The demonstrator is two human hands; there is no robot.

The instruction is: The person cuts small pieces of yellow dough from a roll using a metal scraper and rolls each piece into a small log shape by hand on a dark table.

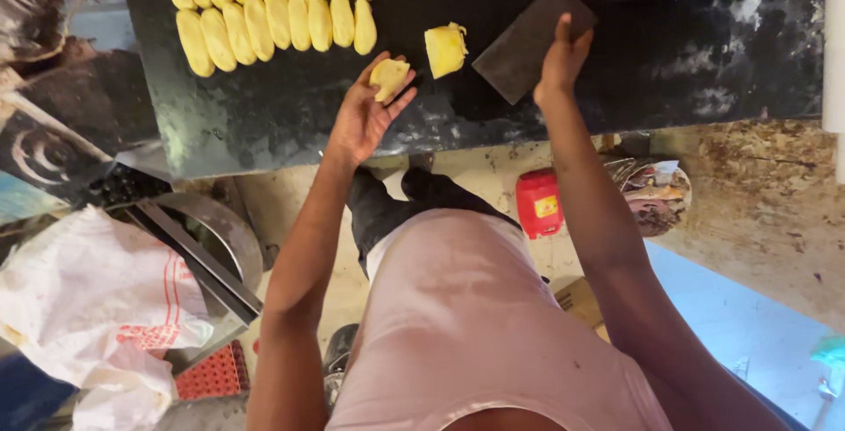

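Note:
My left hand [365,114] lies palm up over the dark worktop [290,110] and cradles a small yellow dough piece [389,76] on its fingers. A larger yellow dough lump [445,49] sits on the worktop just to the right of it. My right hand [560,59] grips the lower edge of a flat dark rectangular scraper [526,36], tilted on the worktop. Two rows of several shaped yellow dough pieces [273,8] lie at the top left of the worktop.
Below the worktop's edge stand a red container [539,203] and a round basket of scraps [656,195]. At left lie a white plastic bag [88,299], a round metal pan [224,228] with a metal bar across it, and a red crate [211,374].

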